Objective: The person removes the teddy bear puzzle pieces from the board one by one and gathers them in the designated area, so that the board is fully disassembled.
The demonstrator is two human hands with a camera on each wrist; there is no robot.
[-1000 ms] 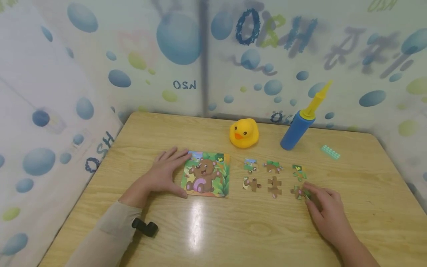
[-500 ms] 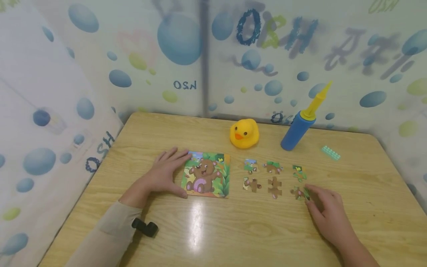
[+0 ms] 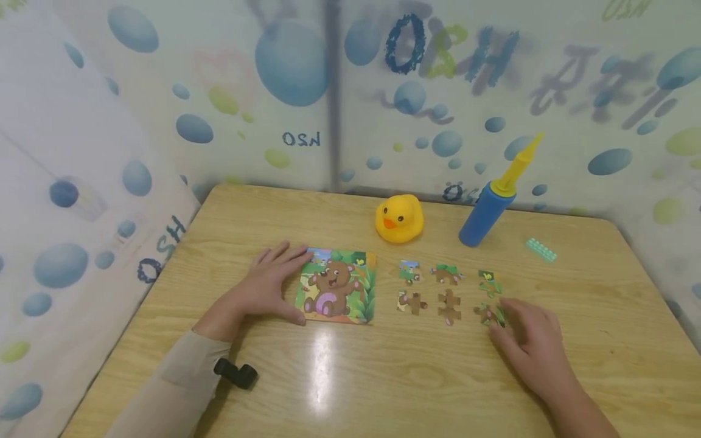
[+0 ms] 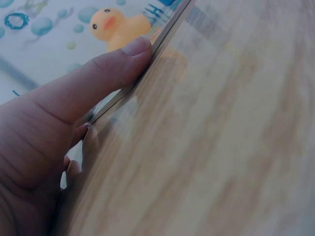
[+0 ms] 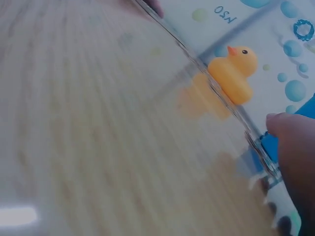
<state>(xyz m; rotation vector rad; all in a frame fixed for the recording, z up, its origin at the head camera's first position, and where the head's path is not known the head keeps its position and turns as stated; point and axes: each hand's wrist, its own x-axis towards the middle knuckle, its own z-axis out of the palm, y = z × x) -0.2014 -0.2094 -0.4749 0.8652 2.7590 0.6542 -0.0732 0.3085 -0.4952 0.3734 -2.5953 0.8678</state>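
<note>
While flat on the wooden table (image 3: 350,389), left hand (image 3: 266,289) rests against the left edge of the bear puzzle board (image 3: 336,294), fingers straight and slightly spread, thumb tip pressed along the board's near-left edge, as seen close up in the left wrist view (image 4: 133,49). Worn on that arm: a beige sleeve (image 3: 181,383) with a small black clip (image 3: 235,373) at the cuff.

Right of the board, six loose puzzle pieces laid out in two rows of three, apart from one another. Near-right piece (image 3: 489,314) touched by the right hand (image 3: 528,347): fingertips loosely curved over its right edge, thumb just below it; whether actually pinched or only touched cannot be told. Other pieces untouched: far-left piece (image 3: 409,271), far-middle piece (image 3: 446,275), far-right piece (image 3: 488,282), near-left piece (image 3: 411,302), near-middle piece (image 3: 449,307).

Farther back, a yellow rubber duck (image 3: 399,218) standing upright, also visible past the board's edge in both wrist views. Right of it, a blue hand pump (image 3: 487,210) with a yellow nozzle, leaning rightward. Well off to the right, a small mint-green building brick (image 3: 541,250) lying flat. Behind the table, bubble-patterned wall sheeting (image 3: 219,91).
</note>
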